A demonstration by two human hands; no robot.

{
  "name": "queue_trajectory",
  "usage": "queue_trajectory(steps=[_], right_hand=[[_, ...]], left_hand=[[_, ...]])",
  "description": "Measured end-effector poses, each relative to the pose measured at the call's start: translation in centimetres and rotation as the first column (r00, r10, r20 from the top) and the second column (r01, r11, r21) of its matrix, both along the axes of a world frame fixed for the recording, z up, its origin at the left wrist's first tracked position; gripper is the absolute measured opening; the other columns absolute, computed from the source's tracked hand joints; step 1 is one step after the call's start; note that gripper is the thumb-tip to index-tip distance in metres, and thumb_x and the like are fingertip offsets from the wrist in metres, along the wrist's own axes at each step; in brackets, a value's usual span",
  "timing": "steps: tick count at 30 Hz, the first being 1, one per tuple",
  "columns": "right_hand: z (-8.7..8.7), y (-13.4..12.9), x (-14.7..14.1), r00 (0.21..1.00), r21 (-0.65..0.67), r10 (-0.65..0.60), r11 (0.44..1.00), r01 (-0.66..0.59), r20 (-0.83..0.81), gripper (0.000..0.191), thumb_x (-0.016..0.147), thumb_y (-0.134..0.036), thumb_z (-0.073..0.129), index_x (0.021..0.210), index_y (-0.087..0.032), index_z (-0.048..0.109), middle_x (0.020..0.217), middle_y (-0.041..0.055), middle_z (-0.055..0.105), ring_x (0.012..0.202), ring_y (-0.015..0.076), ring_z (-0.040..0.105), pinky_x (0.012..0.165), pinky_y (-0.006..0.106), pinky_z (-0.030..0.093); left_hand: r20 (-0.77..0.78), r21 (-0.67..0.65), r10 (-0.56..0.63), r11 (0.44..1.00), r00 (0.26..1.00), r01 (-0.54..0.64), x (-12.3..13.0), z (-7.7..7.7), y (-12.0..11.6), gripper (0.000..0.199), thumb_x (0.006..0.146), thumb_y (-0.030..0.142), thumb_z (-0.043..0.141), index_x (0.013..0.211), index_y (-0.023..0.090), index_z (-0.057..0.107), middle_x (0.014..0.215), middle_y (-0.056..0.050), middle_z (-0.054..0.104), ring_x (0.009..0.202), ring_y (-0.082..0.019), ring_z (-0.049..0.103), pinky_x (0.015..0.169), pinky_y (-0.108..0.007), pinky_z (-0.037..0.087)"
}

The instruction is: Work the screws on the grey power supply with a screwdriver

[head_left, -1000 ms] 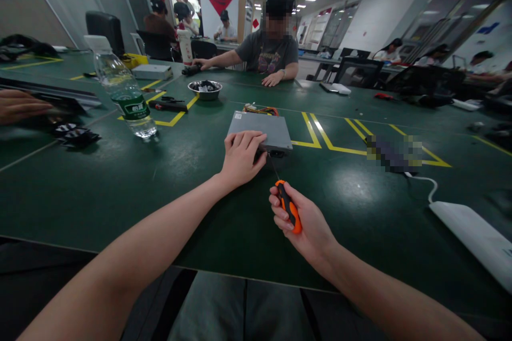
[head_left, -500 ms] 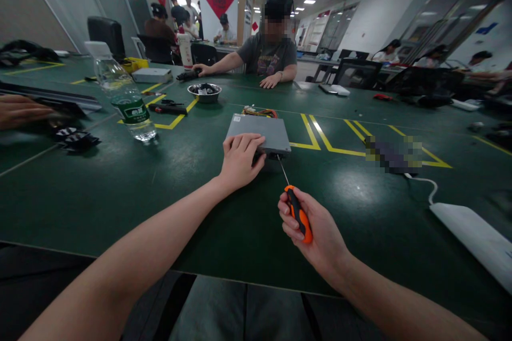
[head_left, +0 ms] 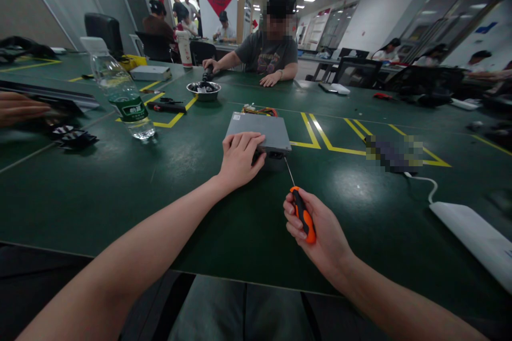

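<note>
A grey metal computer power supply (head_left: 272, 132) lies flat on the green table, its bundle of coloured wires (head_left: 260, 111) at the far edge. My left hand (head_left: 242, 159) grips its near left corner, fingers over the top and thumb against the near side. In my right hand (head_left: 316, 218) is a screwdriver (head_left: 303, 214) with an orange and black handle, fingers closed round it. The thin shaft points up and left, its tip by the right end of the supply's near face, close to a black socket (head_left: 276, 155). Whether the tip touches the case I cannot tell.
To the left stand a water bottle (head_left: 127, 101), a black-handled tool (head_left: 167, 107) and a metal bowl (head_left: 204, 95) with dark pieces. Across the table a person (head_left: 266, 56) holds a dark tool. A blurred-out device (head_left: 394, 154) and white box (head_left: 474, 237) lie right; another person's hand (head_left: 22, 108) is far left.
My right hand and the screwdriver have shifted slightly right, taking the tip from the socket toward the case's right corner. The person opposite has moved a dark tool to the bowl.
</note>
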State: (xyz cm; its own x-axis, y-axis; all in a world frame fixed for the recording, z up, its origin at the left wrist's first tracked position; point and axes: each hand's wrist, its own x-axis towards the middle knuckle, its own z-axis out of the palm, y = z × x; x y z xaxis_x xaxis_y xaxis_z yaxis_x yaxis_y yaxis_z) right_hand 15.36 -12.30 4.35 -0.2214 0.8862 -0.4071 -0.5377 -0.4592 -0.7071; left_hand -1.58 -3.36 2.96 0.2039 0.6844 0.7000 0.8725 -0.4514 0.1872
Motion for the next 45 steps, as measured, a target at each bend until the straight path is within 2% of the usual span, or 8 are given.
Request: queue_trajectory(steps=[6, 12, 18, 22, 28, 37, 41, 45], right_hand=[[-0.02, 0.16, -0.24, 1.000, -0.010, -0.016, 1.000, 0.016, -0.009, 0.016, 0.079, -0.029, 0.053, 0.073, -0.014, 0.056, 0.062, -0.0007, 0.050, 0.041, 0.0033, 0.034, 0.032, 0.013, 0.026], [0.19, 0.15, -0.39, 0.996, 0.004, -0.094, 0.996, 0.094, 0.007, 0.010, 0.075, -0.018, 0.060, 0.070, -0.013, 0.054, 0.067, -0.0015, 0.050, 0.043, 0.0014, 0.034, 0.030, 0.011, 0.024], [0.26, 0.01, -0.24, 0.998, -0.096, -0.020, 0.995, 0.014, -0.063, 0.020, 0.086, -0.025, 0.046, 0.082, -0.010, 0.058, 0.064, -0.0010, 0.047, 0.045, 0.0031, 0.039, 0.036, 0.012, 0.032], [0.28, 0.13, -0.34, 0.998, -0.096, -0.001, 0.995, -0.005, -0.061, 0.024, 0.088, -0.027, 0.042, 0.089, -0.010, 0.059, 0.064, -0.0007, 0.047, 0.043, 0.0029, 0.037, 0.034, 0.012, 0.030], [0.41, 0.15, -0.18, 0.998, -0.068, -0.044, 0.997, 0.040, -0.055, 0.013, 0.082, -0.019, 0.054, 0.072, -0.011, 0.055, 0.067, -0.0003, 0.049, 0.042, 0.0000, 0.033, 0.030, 0.009, 0.023], [0.62, 0.19, -0.38, 0.995, -0.110, 0.002, 0.994, -0.014, -0.101, 0.025, 0.090, -0.026, 0.039, 0.087, -0.009, 0.058, 0.060, -0.0021, 0.044, 0.042, 0.0029, 0.036, 0.033, 0.012, 0.030], [0.73, 0.18, -0.36, 0.996, -0.093, -0.045, 0.995, 0.038, -0.077, 0.014, 0.085, -0.022, 0.049, 0.077, -0.011, 0.055, 0.066, -0.0004, 0.048, 0.041, 0.0012, 0.034, 0.029, 0.010, 0.022], [0.75, 0.09, -0.30, 0.993, -0.071, -0.052, 0.996, 0.044, -0.102, 0.015, 0.085, -0.020, 0.048, 0.074, -0.011, 0.053, 0.067, -0.0002, 0.049, 0.043, 0.0009, 0.036, 0.031, 0.009, 0.026]], left_hand=[[-0.005, 0.007, 0.000, 1.000, 1.000, 0.000, 0.01, -0.04, 0.05, 0.032, 0.083, 0.028, 0.049, 0.114, 0.022, 0.048, 0.120, -0.004, 0.054, 0.112, -0.022, 0.044, 0.095, -0.040, 0.023], [-0.008, 0.012, 0.006, 1.000, 1.000, -0.006, 0.01, -0.08, 0.10, 0.032, 0.083, 0.029, 0.049, 0.114, 0.023, 0.048, 0.120, -0.004, 0.054, 0.112, -0.022, 0.044, 0.095, -0.040, 0.023], [-0.008, 0.016, 0.008, 1.000, 1.000, -0.007, 0.02, -0.07, 0.08, 0.032, 0.083, 0.029, 0.049, 0.114, 0.023, 0.048, 0.119, -0.005, 0.054, 0.111, -0.022, 0.045, 0.094, -0.040, 0.024], [-0.010, 0.012, 0.007, 1.000, 1.000, -0.007, 0.03, -0.08, 0.08, 0.032, 0.083, 0.028, 0.049, 0.114, 0.023, 0.048, 0.120, -0.005, 0.054, 0.111, -0.023, 0.045, 0.094, -0.041, 0.024], [-0.009, 0.017, 0.003, 1.000, 1.000, -0.003, 0.00, -0.07, 0.13, 0.032, 0.083, 0.029, 0.049, 0.114, 0.023, 0.048, 0.120, -0.005, 0.054, 0.111, -0.022, 0.045, 0.094, -0.040, 0.024], [-0.008, 0.020, 0.000, 1.000, 1.000, 0.000, 0.01, -0.08, 0.09, 0.032, 0.083, 0.029, 0.049, 0.114, 0.022, 0.048, 0.119, -0.004, 0.054, 0.111, -0.022, 0.044, 0.094, -0.040, 0.023], [-0.010, 0.016, 0.005, 1.000, 1.000, -0.005, 0.02, -0.07, 0.11, 0.032, 0.083, 0.028, 0.049, 0.114, 0.023, 0.048, 0.119, -0.005, 0.054, 0.111, -0.022, 0.045, 0.094, -0.041, 0.024], [-0.008, 0.019, 0.004, 1.000, 1.000, -0.004, 0.02, -0.11, 0.15, 0.032, 0.083, 0.028, 0.049, 0.114, 0.022, 0.048, 0.119, -0.005, 0.054, 0.111, -0.022, 0.044, 0.094, -0.040, 0.023]])
